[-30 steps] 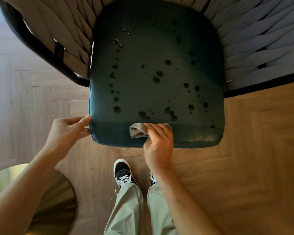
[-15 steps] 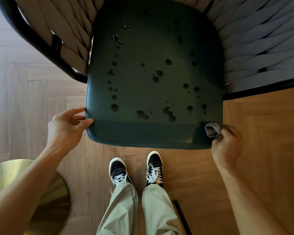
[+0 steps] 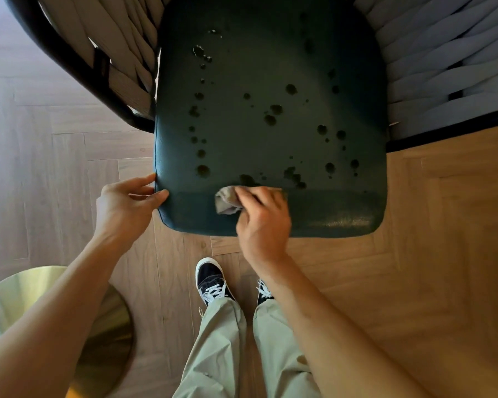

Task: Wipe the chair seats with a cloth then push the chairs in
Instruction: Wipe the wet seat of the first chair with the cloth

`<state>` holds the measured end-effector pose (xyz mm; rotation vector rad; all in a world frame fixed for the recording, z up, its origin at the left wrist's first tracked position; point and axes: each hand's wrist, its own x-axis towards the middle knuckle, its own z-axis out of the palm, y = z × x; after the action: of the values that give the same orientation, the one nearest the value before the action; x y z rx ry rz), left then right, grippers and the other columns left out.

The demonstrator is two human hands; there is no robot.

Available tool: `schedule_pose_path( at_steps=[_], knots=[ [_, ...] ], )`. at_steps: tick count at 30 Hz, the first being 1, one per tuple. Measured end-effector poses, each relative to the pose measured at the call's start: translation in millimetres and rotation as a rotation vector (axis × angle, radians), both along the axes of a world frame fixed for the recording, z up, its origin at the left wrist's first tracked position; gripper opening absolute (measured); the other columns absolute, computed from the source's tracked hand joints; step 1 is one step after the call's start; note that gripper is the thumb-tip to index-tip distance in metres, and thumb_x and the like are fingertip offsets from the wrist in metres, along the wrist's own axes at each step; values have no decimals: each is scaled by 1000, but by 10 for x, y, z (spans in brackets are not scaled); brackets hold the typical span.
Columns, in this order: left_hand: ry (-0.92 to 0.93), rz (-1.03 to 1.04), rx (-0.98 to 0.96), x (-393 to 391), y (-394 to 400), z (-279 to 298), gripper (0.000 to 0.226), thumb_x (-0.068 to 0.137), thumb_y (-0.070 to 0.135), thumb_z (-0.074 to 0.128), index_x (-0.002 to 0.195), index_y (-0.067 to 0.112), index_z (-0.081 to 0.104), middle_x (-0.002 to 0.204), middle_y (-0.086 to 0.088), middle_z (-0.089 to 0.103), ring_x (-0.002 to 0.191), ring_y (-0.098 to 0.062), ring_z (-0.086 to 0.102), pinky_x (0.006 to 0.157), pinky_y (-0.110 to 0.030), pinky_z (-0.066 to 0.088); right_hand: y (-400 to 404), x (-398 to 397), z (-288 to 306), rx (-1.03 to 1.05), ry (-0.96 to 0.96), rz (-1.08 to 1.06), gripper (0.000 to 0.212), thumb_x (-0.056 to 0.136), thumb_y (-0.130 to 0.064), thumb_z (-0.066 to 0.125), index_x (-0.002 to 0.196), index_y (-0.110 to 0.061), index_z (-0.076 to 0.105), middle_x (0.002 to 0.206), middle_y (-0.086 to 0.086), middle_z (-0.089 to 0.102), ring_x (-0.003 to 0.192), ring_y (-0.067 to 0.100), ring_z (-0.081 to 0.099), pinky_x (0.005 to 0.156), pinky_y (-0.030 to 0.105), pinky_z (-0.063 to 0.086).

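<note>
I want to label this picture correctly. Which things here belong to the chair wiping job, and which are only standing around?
Part of the job:
- chair seat, with dark wet spots
- cloth, held by the right hand
- left hand, holding the seat's front corner

Only standing around:
- round brass base on the floor
- wooden floor
</note>
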<state>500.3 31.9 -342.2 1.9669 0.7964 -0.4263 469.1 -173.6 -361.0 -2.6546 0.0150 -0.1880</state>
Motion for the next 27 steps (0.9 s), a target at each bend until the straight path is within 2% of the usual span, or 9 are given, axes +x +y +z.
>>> schedule_pose_path(
  at_steps=[2, 4, 7, 10, 12, 15, 19, 21, 27],
  knots=[
    [1, 17, -74, 5, 61, -61, 30, 88, 18, 68, 118, 21, 67, 106, 0, 68, 91, -16, 67, 68, -20, 53, 434, 20, 41, 39, 44, 51, 33, 76, -11, 51, 100, -14, 74, 90, 1, 68, 85, 27, 58, 84, 38, 46],
    [-12, 100, -212, 22, 100, -79, 19, 92, 10, 61, 103, 23, 71, 104, -6, 71, 88, -17, 71, 72, -24, 58, 815, 67, 86, 59, 94, 88, 29, 79, -12, 55, 101, -14, 74, 89, 3, 67, 84, 28, 57, 82, 39, 44],
    [-11, 137, -298, 30, 106, -60, 30, 95, 2, 48, 92, 22, 70, 91, -2, 71, 79, -10, 71, 65, -19, 56, 1092, 143, 105, 44, 158, 117, 29, 86, -12, 54, 111, -13, 70, 94, 6, 67, 89, 30, 57, 81, 42, 46],
    [11, 173, -351, 55, 116, -41, 29, 95, 4, 45, 91, 19, 70, 88, -2, 70, 74, -10, 69, 66, -22, 57, 1003, 175, 108, -13, 149, 189, 32, 86, -15, 47, 109, -13, 71, 94, 6, 65, 89, 30, 55, 76, 42, 44],
    [32, 166, -338, 74, 117, -19, 22, 97, 11, 51, 92, 21, 70, 90, -4, 70, 75, -13, 69, 67, -23, 58, 828, 158, 112, -61, 120, 221, 29, 81, -14, 51, 100, -14, 72, 90, 4, 65, 86, 30, 54, 74, 40, 43],
    [18, 62, -237, 97, 111, -3, 9, 93, 22, 61, 97, 22, 69, 98, -1, 70, 87, -17, 69, 79, -30, 57, 431, 136, 107, -78, 91, 151, 39, 73, -13, 39, 91, -14, 73, 85, 4, 65, 82, 32, 56, 74, 40, 46],
    [0, 19, -164, 86, 67, 29, 25, 88, 22, 67, 113, 18, 68, 94, 6, 68, 87, -15, 69, 77, -27, 55, -294, 91, 91, -164, 83, 88, 42, 70, -10, 40, 97, -14, 72, 93, 3, 68, 86, 29, 59, 79, 40, 49],
    [6, 7, -131, 73, 72, 13, 31, 87, 23, 69, 117, 16, 67, 95, 4, 69, 87, -16, 69, 80, -29, 55, -661, 70, 102, -203, 86, 60, 41, 71, -8, 43, 101, -11, 72, 98, 5, 69, 90, 29, 61, 82, 42, 51],
    [32, -49, 10, 126, 86, -29, 28, 83, 27, 74, 110, 20, 71, 103, 2, 69, 85, -16, 69, 81, -36, 55, -1635, 55, 157, -322, 130, -105, 36, 73, -5, 43, 98, -6, 70, 98, 12, 68, 91, 33, 61, 79, 44, 53]
  ],
)
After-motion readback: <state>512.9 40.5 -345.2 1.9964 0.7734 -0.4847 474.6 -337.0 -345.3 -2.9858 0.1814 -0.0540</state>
